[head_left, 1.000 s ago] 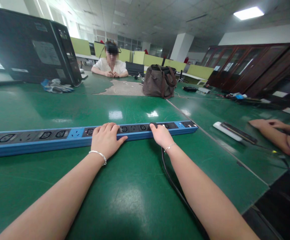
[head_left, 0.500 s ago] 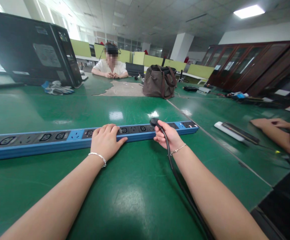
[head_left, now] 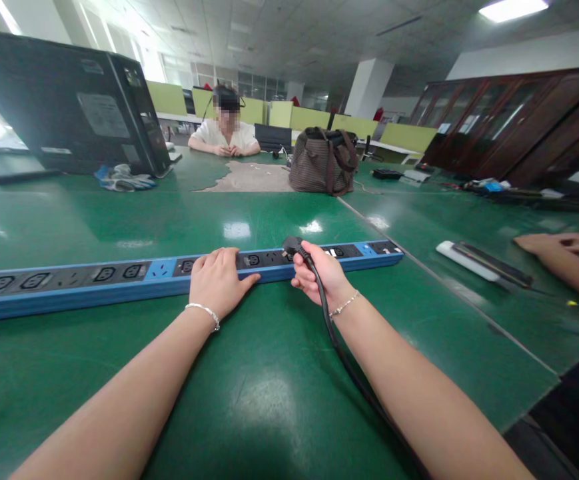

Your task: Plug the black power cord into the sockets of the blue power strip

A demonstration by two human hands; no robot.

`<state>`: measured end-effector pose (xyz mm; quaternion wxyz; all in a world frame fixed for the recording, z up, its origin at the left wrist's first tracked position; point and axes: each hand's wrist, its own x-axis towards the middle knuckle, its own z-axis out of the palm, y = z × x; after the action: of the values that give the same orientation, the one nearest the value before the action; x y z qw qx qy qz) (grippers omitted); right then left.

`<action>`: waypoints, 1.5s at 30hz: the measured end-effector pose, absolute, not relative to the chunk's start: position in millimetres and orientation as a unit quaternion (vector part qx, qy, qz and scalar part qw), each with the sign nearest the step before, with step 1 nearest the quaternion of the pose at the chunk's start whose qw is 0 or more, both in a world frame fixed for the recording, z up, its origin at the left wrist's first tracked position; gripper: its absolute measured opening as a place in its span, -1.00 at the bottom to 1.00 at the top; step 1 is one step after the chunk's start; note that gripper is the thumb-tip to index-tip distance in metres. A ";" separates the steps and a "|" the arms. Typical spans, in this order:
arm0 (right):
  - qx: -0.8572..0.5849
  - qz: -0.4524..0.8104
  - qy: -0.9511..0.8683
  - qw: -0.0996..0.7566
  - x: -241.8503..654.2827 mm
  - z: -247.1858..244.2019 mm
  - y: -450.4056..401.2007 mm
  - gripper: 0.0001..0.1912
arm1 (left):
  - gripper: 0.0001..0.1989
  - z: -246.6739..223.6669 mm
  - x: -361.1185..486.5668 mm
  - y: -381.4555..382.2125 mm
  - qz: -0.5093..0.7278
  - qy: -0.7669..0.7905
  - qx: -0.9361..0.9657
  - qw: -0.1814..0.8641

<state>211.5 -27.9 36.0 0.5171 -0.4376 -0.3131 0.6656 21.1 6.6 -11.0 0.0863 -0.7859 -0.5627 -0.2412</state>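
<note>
1. Green bench (head_left: 179,217): spans the foreground.
2. Power strip (head_left: 134,291): lies lengthwise on the bench; left end cut off by the frame.
3. Black cable (head_left: 340,355): exits the lower frame edge; far end not visible.
4. Left hand (head_left: 218,280): rests over the strip; fingertips obscured, so clamping cannot be confirmed.
5. Right hand (head_left: 322,273): fingers closed on the plug (head_left: 293,245).
6. Plug: held at the strip, apparently unseated; contact unclear. Step, as judged: plug handling. Any further movement calls for a steady strip and free cable.
</note>
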 end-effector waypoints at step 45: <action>-0.343 0.719 -0.478 0.371 128.3 -2.5 -27.4 -0.37 | -0.73 5.7 -18.0 15.4 -0.436 -0.353 -0.824 0.074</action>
<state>128.3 -27.4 -2.5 0.3707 -0.3431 -0.4779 0.7187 -18.0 15.4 5.7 0.0740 -0.8244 -0.3530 -0.4362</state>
